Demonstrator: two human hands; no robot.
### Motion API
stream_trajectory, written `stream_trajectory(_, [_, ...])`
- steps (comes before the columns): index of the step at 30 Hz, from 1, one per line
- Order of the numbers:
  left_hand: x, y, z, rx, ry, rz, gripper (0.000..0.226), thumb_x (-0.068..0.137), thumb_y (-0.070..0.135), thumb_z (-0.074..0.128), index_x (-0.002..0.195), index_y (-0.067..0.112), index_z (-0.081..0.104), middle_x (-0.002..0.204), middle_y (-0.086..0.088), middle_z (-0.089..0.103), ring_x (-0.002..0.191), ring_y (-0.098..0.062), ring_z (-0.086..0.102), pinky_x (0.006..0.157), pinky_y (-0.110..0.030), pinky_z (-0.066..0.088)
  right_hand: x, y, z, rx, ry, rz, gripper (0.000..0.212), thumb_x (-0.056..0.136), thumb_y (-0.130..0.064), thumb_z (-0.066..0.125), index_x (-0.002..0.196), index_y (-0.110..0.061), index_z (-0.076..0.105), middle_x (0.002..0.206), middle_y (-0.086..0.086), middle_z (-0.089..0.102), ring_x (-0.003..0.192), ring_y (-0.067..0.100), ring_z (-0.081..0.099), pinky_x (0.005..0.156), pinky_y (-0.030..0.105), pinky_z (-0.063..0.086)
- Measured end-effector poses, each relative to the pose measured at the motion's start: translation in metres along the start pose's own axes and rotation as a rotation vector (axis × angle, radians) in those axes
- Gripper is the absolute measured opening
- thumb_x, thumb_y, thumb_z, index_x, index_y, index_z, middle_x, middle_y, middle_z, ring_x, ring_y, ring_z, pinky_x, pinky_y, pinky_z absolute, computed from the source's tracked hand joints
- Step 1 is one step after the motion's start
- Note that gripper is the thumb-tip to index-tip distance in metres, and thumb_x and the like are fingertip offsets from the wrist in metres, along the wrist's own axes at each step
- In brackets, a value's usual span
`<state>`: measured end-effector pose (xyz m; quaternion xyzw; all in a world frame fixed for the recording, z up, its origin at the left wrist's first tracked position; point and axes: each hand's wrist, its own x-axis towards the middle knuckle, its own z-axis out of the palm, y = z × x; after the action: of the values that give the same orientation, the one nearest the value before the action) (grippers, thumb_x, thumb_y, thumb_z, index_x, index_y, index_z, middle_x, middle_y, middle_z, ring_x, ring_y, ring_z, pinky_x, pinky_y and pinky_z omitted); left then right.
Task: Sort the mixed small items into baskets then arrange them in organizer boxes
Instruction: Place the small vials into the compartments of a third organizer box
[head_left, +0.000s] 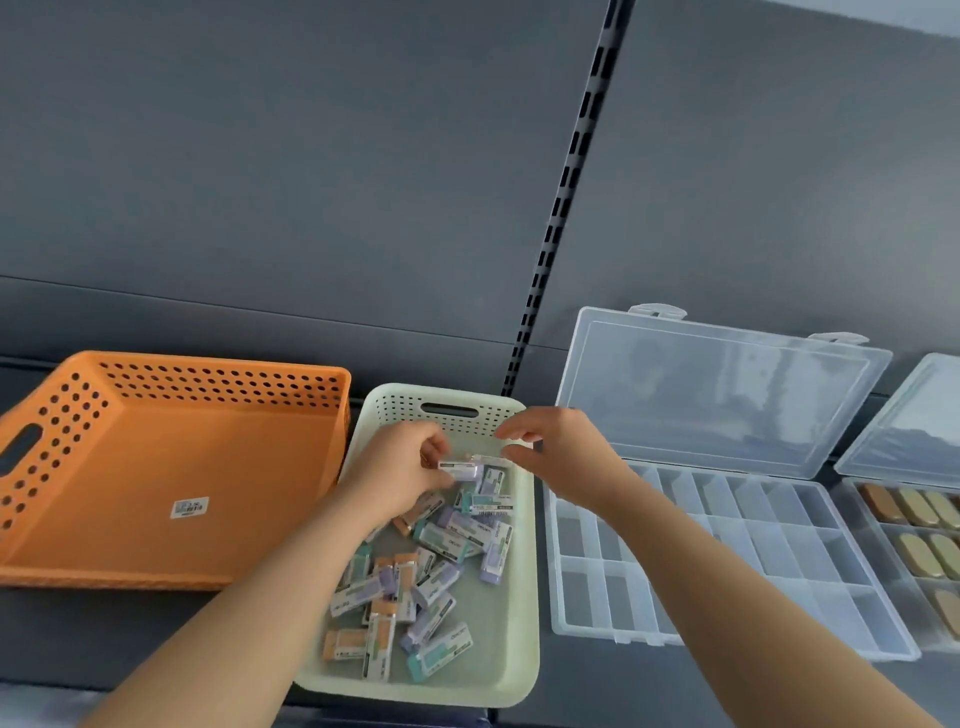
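Between orange basket (156, 457) and organizer (769, 551), left hand (400, 467) pinches an eraser (464, 471) crosswise over green basket (525, 571); right hand (553, 449) alongside, fingers parted.

Two baskets are counted: one orange basket (130, 493), bearing one label (189, 507), and one pale green basket (524, 623). More than twenty wrapped erasers (447, 540) are heaped in the green one, overlapped too much for an exact tally. One eraser (462, 472) is pinched by the left hand (400, 467); the right hand (558, 452) makes two hands. Two clear boxes are shown, the first organizer box (789, 535) and the second organizer box (878, 551). At least six tan oval pieces (914, 555) are seen in the second.
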<state>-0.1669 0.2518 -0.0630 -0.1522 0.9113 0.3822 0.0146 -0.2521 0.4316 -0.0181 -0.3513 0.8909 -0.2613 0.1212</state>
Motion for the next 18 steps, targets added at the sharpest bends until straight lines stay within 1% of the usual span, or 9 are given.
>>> stream_trajectory(3, [-0.019,0.001,-0.028,0.018,0.104,0.032,0.037,0.081,0.015,0.071,0.116,0.024,0.064,0.108,0.010,0.063,0.090,-0.007,0.059,0.080,-0.020,0.048,0.023,-0.010,0.004,-0.112,-0.143,-0.018,0.023,0.089,-0.012,0.063,0.111,-0.011,0.069,0.113,0.001,0.069,0.095,0.011,0.063,0.093,0.023,0.049])
stream_trajectory(5, [-0.037,-0.004,-0.046,-0.019,0.176,0.033,0.032,0.084,0.015,0.068,0.113,0.027,0.065,0.105,0.012,0.062,0.086,-0.003,0.058,0.071,-0.015,0.044,0.040,-0.015,0.010,-0.227,-0.262,-0.016,0.027,0.089,-0.015,0.061,0.115,-0.011,0.067,0.118,0.003,0.066,0.105,0.017,0.062,0.097,0.032,0.048])
stream_trajectory(8, [-0.063,-0.013,-0.065,-0.234,0.239,-0.033,0.026,0.085,0.016,0.068,0.102,0.034,0.063,0.094,0.019,0.065,0.085,0.000,0.061,0.065,-0.014,0.043,0.060,-0.016,0.022,-0.446,-0.418,-0.036,0.030,0.091,-0.025,0.058,0.118,-0.013,0.064,0.123,0.002,0.059,0.113,0.020,0.055,0.099,0.035,0.045])
stream_trajectory(9, [-0.070,-0.016,-0.067,-0.321,0.246,-0.070,0.024,0.084,0.016,0.068,0.099,0.034,0.063,0.093,0.019,0.066,0.085,0.000,0.063,0.066,-0.015,0.044,0.064,-0.017,0.026,-0.534,-0.457,-0.056,0.029,0.092,-0.028,0.056,0.113,-0.011,0.067,0.118,0.003,0.060,0.110,0.021,0.056,0.097,0.036,0.047])
stream_trajectory(11, [-0.078,-0.020,-0.067,-0.523,0.243,-0.143,0.023,0.082,0.011,0.070,0.096,0.029,0.063,0.091,0.011,0.070,0.084,-0.007,0.068,0.071,-0.020,0.050,0.072,-0.017,0.033,-0.679,-0.487,-0.099,0.028,0.091,-0.030,0.053,0.088,-0.008,0.070,0.092,0.002,0.063,0.094,0.023,0.061,0.085,0.040,0.053])
stream_trajectory(13, [-0.083,-0.020,-0.065,-0.704,0.216,-0.182,0.025,0.081,0.007,0.071,0.101,0.020,0.063,0.093,0.004,0.073,0.085,-0.013,0.071,0.078,-0.028,0.053,0.077,-0.016,0.038,-0.698,-0.479,-0.092,0.029,0.088,-0.025,0.054,0.063,-0.010,0.060,0.067,-0.002,0.050,0.076,0.022,0.057,0.075,0.041,0.056])
stream_trajectory(15, [-0.086,-0.019,-0.061,-0.823,0.192,-0.187,0.032,0.081,0.003,0.069,0.109,0.017,0.060,0.099,-0.002,0.072,0.090,-0.017,0.070,0.084,-0.033,0.053,0.077,-0.017,0.038,-0.637,-0.479,-0.094,0.032,0.086,-0.020,0.054,0.054,-0.014,0.054,0.060,-0.004,0.048,0.071,0.021,0.054,0.075,0.041,0.056])
stream_trajectory(16, [-0.088,-0.017,-0.059,-0.852,0.181,-0.185,0.036,0.083,0.001,0.066,0.114,0.019,0.059,0.102,-0.003,0.071,0.093,-0.018,0.070,0.085,-0.033,0.053,0.075,-0.017,0.036,-0.581,-0.472,-0.080,0.028,0.086,-0.020,0.055,0.059,-0.016,0.061,0.065,-0.004,0.056,0.075,0.020,0.057,0.079,0.040,0.055])
stream_trajectory(18, [-0.089,-0.013,-0.054,-0.844,0.159,-0.170,0.038,0.088,0.001,0.060,0.119,0.023,0.059,0.103,-0.001,0.071,0.095,-0.014,0.069,0.087,-0.032,0.052,0.069,-0.017,0.030,-0.410,-0.418,-0.058,0.018,0.087,-0.017,0.055,0.089,-0.018,0.073,0.093,-0.003,0.069,0.091,0.017,0.062,0.088,0.033,0.052])
